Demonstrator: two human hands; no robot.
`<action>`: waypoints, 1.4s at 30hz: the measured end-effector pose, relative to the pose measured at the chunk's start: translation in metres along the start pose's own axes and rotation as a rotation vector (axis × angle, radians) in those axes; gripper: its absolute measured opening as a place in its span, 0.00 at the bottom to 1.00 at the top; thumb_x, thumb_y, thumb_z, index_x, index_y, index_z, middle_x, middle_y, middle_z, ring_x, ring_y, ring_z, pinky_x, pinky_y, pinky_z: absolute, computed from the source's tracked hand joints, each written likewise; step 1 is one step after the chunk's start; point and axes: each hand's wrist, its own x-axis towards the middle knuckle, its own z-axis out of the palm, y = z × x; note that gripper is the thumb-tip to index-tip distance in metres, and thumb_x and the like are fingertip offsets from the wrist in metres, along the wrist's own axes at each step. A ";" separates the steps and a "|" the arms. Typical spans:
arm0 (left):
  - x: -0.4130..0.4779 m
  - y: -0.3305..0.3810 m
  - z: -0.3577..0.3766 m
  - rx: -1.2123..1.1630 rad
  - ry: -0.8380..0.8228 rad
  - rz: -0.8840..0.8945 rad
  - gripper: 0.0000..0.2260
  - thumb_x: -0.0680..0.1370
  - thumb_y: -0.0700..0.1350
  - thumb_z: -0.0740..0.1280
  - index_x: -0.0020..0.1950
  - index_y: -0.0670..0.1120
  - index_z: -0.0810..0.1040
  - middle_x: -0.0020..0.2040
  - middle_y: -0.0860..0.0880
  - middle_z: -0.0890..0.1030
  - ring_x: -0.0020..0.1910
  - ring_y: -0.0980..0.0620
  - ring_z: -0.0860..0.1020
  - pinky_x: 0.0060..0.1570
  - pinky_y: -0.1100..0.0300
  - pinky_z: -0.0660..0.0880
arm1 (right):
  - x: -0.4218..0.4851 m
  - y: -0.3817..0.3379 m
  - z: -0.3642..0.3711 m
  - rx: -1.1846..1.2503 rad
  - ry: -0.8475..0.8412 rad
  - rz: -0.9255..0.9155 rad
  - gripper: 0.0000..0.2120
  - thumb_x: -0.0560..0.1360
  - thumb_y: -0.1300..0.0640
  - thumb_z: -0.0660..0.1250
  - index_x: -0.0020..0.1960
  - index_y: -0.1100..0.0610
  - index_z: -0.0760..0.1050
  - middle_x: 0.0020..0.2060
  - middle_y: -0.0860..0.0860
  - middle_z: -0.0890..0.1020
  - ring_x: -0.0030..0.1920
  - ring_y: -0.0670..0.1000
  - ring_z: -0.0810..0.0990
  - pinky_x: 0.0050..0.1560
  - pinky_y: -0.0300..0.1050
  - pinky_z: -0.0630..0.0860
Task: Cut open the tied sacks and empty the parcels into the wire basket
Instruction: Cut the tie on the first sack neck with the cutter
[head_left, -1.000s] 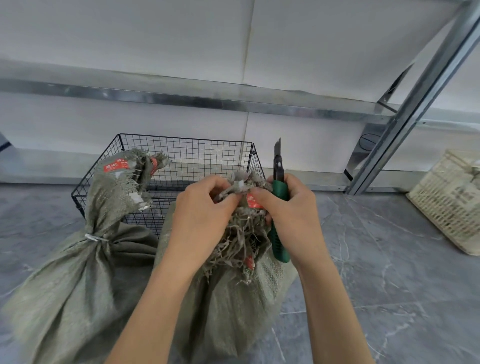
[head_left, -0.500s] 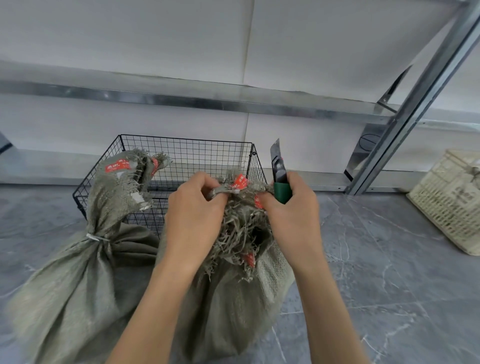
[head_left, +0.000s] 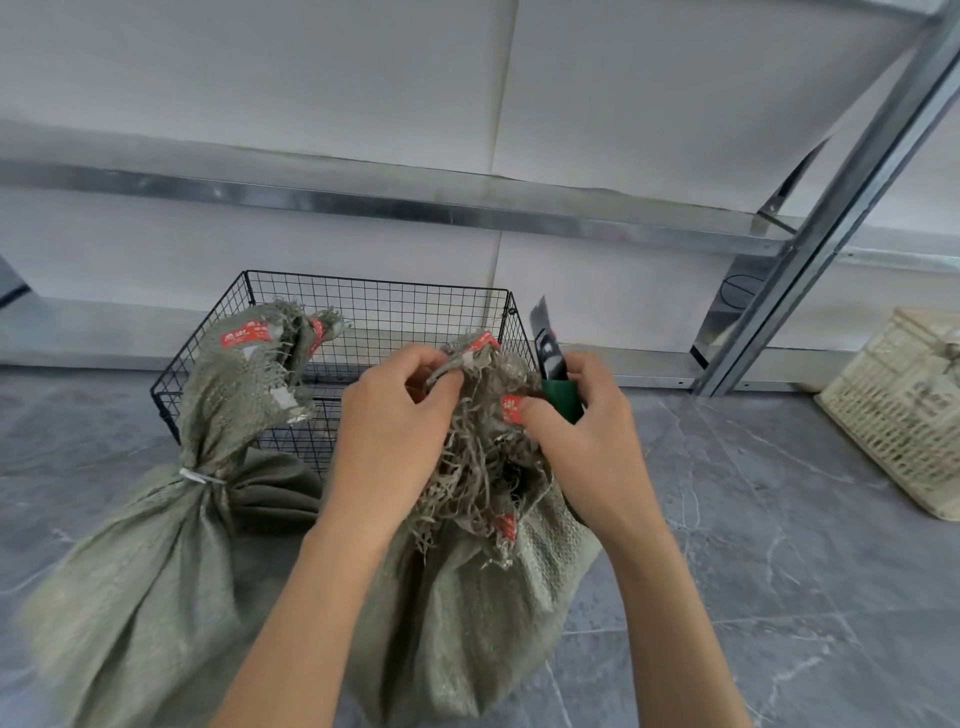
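Two grips, left hand (head_left: 390, 434) pinching sack (head_left: 467, 597), right hand (head_left: 589, 452) clasping knife (head_left: 561, 399) and sack

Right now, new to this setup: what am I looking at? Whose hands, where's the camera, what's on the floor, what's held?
There is no robot here. One wide-angle camera worn on a person's head looks down at their two bare hands. The left hand pinches the frayed top of the near sack. The right hand grips a green utility knife, blade pointing up, and its thumb also presses on that sack's top. To the left stands a second sack, closed with a white tie. Behind both sits the black wire basket. Everything rests on a grey tiled floor. A pale woven basket sits far right.
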 end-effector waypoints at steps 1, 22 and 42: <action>0.000 0.001 0.000 0.008 0.004 0.005 0.08 0.77 0.47 0.66 0.39 0.58 0.76 0.39 0.59 0.80 0.43 0.65 0.76 0.40 0.73 0.70 | -0.001 0.000 0.000 -0.011 -0.009 0.002 0.10 0.73 0.56 0.67 0.51 0.48 0.69 0.41 0.47 0.76 0.35 0.49 0.73 0.36 0.42 0.71; 0.005 -0.001 -0.007 0.003 0.083 0.036 0.10 0.80 0.40 0.60 0.53 0.51 0.79 0.36 0.56 0.77 0.23 0.62 0.69 0.25 0.70 0.64 | -0.007 -0.009 -0.013 -0.622 -0.124 -0.068 0.09 0.74 0.42 0.64 0.43 0.46 0.78 0.31 0.45 0.81 0.32 0.44 0.76 0.34 0.41 0.73; -0.005 0.008 0.001 0.077 0.090 0.284 0.10 0.78 0.39 0.62 0.55 0.48 0.80 0.48 0.58 0.79 0.35 0.69 0.74 0.39 0.75 0.69 | -0.010 -0.011 0.000 -0.506 0.129 -0.133 0.08 0.76 0.42 0.64 0.52 0.40 0.78 0.36 0.41 0.82 0.39 0.43 0.79 0.38 0.43 0.75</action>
